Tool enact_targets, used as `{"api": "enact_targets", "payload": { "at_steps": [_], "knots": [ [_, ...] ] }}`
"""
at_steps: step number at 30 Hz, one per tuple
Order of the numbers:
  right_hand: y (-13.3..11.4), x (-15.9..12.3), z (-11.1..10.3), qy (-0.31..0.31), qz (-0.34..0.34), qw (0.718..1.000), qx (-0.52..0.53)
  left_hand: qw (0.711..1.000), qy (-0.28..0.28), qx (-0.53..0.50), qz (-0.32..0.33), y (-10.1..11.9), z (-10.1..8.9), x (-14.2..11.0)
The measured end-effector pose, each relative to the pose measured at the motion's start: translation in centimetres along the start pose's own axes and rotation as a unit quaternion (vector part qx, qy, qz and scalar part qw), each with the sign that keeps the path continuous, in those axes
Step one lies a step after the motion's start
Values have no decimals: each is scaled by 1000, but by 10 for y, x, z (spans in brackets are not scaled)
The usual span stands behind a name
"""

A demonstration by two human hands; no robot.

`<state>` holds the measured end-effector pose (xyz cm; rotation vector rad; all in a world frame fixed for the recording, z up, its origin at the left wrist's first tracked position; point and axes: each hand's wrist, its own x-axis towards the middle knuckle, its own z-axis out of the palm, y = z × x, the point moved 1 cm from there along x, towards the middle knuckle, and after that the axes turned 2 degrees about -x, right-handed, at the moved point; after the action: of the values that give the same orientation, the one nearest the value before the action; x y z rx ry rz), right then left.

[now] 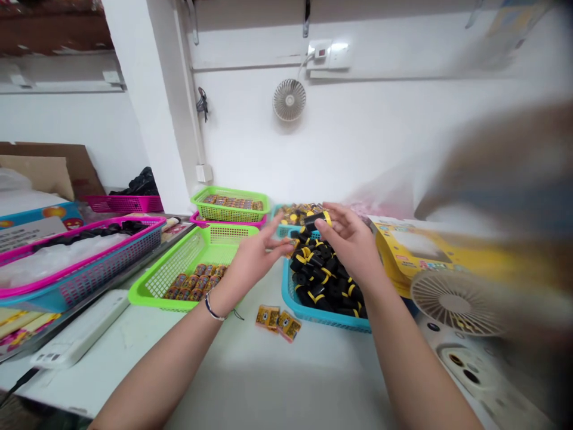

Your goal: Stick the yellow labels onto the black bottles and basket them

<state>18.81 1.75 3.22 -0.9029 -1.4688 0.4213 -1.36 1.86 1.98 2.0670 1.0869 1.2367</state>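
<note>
My right hand (356, 245) grips a small black cylinder with yellow ends (316, 221), raised over the blue basket. Between the thumb and fingers of my left hand (253, 257) is a small gold printed piece (292, 246), partly hidden. Below both hands, the blue basket (329, 319) is heaped with black-and-yellow cylinders (320, 269). On the table lie flat gold printed pieces (289, 325) in a small pile. Left of them, rows of gold-wrapped cylinders (196, 283) sit in the front part of a green basket (156, 298).
Behind stand another green basket (230, 212) of wrapped cylinders and a blue basket (277, 230) of gold and yellow pieces. A yellow box (403, 257), a fan (452, 301) and a phone (470, 370) are at right. A white power strip (83, 328) lies at left. A blurred shape fills the right edge.
</note>
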Motion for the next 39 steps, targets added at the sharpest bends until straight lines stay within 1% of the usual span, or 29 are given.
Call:
{"api": "enact_targets", "payload": {
  "at_steps": [2,4,8,15,21,25,27,30,32,34,37,39],
  "knots": [
    [-3,-2,3,-10,19,998,53,999,-36,7,9,1,-1,-2],
    [-5,-3,5,-30,35,996,81,998,-49,10,23,1,-2,-3],
    [-10,-7,9,-68,53,992,98,998,-38,-15,44,3,-5,-6],
    [-17,-13,15,-131,24,989,58,998,-28,-23,49,11,-10,-11],
    [-18,-14,12,-168,23,981,96,992,18,-82,97,10,-13,-9],
    [-20,-15,15,-175,39,974,138,986,19,-117,119,13,-13,-11],
    [-21,-17,18,-177,51,973,141,985,29,-112,129,14,-11,-13],
    [-21,-20,24,-152,57,982,91,987,51,-71,134,14,-9,-16],
    [-20,-21,26,-119,62,990,35,988,46,-50,137,14,-7,-17],
    [-20,-21,27,-106,62,992,-1,988,37,-49,142,15,-5,-18],
    [-25,-20,22,-96,45,994,30,988,52,-70,130,15,-4,-17],
    [-30,-19,18,-95,55,992,61,987,60,-88,117,14,-6,-16]
  ]
}}
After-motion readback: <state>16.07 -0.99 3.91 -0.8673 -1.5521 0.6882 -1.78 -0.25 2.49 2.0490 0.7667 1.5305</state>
